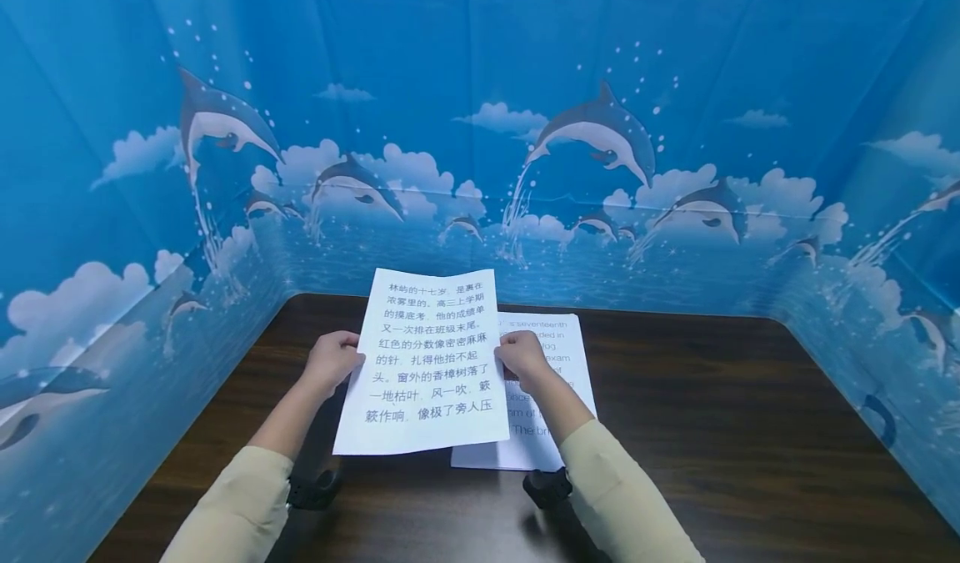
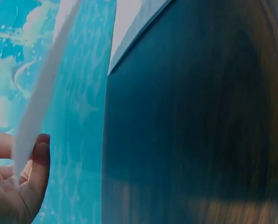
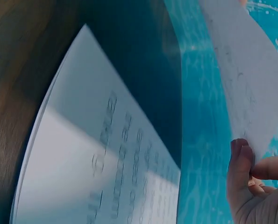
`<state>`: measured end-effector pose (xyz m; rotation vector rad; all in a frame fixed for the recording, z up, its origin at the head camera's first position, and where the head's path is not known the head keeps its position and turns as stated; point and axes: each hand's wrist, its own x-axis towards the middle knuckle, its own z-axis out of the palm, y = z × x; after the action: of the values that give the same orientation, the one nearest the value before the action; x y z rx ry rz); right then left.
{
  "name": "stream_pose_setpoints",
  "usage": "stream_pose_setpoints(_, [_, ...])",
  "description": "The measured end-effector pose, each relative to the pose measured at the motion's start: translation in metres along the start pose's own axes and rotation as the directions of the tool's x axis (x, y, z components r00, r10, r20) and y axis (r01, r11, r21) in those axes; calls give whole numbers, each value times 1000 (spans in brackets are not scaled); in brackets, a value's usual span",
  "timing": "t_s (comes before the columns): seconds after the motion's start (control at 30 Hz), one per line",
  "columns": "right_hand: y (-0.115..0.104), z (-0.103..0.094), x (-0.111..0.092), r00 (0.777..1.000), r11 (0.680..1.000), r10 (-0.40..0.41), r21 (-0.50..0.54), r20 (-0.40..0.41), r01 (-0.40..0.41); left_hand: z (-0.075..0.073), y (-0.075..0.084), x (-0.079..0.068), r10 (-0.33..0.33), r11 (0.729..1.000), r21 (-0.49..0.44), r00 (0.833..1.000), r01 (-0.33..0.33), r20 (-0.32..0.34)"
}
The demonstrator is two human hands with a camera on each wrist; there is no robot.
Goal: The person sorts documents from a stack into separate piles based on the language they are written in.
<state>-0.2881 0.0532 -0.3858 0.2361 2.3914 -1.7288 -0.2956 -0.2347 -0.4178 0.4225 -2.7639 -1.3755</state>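
A white sheet of paper [image 1: 427, 363] printed with large Chinese characters is held up above the table, facing the head camera. My left hand [image 1: 332, 361] pinches its left edge between thumb and fingers, and my right hand [image 1: 522, 358] pinches the right edge. In the left wrist view the sheet [image 2: 40, 98] appears nearly edge-on in the left hand [image 2: 19, 182]. In the right wrist view the right hand [image 3: 258, 182] grips the sheet's edge. Beneath it on the table lies a paper stack [image 1: 543, 396] with English print, partly hidden by the raised sheet and the right arm.
The dark wooden table [image 1: 712, 429] spreads out to the right of the papers. A blue curtain [image 1: 420, 62] with dolphins and clouds encloses the back and sides. Black bands [image 1: 313, 490] are worn on both wrists, near the light yellow sleeves [image 1: 232, 505].
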Motion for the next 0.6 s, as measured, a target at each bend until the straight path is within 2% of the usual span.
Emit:
stream_pose_setpoints(0.07, [-3,7,-1,1000,1000,-6,9,14,5,-5,-14,14,-7,1000,23,1000,7,5])
stream_pose_setpoints(0.1, [-4,10,-2,1000,1000,-9,17,23,8,-8,-18,18,-16,1000,25,1000,16,8])
stream_pose_setpoints(0.17, [-6,17,-3,999,999,-11,31,40,10,-14,-21,19,-31,999,44,999,32,-31])
stream_pose_setpoints(0.27, [-8,27,-3,998,999,-4,51,61,0,-28,-6,3,-56,997,42,998,57,-27])
stream_pose_setpoints(0.33, [-8,34,-3,998,998,7,63,70,-11,-33,3,-9,-75,996,51,995,78,-59])
stream_pose_setpoints(0.4, [-8,41,-2,997,997,21,76,75,-27,-40,13,-22,-97,994,45,995,99,-36])
stream_pose_setpoints(0.5, [-5,51,-2,996,995,36,85,78,-43,-44,15,-32,-121,991,46,991,123,-52])
stream_pose_setpoints(0.6, [-1,59,-1,997,994,45,94,70,-51,-46,11,-33,-130,990,46,990,132,-61])
